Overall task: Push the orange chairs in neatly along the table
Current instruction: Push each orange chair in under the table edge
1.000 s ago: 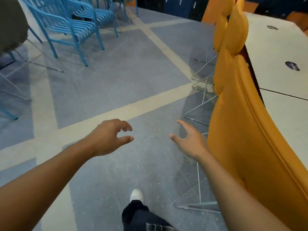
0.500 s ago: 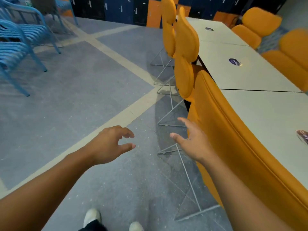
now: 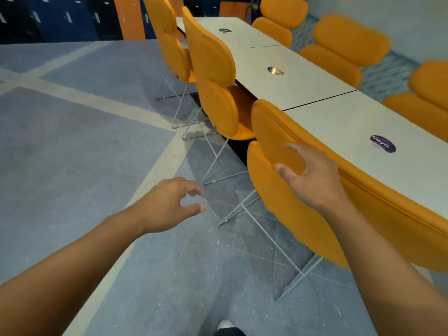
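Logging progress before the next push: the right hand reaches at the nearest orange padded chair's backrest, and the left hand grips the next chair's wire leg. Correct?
Not quite. In the head view the left hand grips nothing; it hovers open over the grey floor. The right hand does reach at the backrest of the nearest orange padded chair.
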A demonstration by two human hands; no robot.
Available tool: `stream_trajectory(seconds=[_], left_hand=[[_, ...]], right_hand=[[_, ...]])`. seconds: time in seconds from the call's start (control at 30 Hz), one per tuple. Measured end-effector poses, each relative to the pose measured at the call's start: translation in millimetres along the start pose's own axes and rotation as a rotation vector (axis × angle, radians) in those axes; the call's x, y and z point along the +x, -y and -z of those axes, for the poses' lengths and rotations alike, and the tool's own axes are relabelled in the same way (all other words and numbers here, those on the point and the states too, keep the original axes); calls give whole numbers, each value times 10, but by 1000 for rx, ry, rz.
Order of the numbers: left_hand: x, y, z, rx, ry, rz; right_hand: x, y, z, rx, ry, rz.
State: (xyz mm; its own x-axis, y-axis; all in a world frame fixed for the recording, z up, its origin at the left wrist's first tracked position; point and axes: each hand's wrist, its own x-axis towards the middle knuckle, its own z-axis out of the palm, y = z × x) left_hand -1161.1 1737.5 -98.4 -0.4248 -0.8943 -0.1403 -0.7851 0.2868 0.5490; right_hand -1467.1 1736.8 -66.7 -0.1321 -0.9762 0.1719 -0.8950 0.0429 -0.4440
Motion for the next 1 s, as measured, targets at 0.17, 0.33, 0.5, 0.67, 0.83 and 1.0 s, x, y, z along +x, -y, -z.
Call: stream_trajectory(seconds=[0.17,0.33,0.5,0.67,0.83,1.0], left_hand=[[412,-131,137,9,21,-128],[838,-363,154,1,13,-229],[1256,-649,178,40,-25,-332],[1779,-995,134,127,-10,-381],[2169,-1405,64,282,4,-474],[2595,-1594,-46,498,86,-530]], right_hand=[[91,-226,213,-214,-114,-109],[229,-550,327,-316,-32,-275],[291,-730,278,-415,107,-345],[251,-828,179,-508,-13,-252],[230,-862,152,-510,-61,-225],[247,-884,121,-506,-71,-254]])
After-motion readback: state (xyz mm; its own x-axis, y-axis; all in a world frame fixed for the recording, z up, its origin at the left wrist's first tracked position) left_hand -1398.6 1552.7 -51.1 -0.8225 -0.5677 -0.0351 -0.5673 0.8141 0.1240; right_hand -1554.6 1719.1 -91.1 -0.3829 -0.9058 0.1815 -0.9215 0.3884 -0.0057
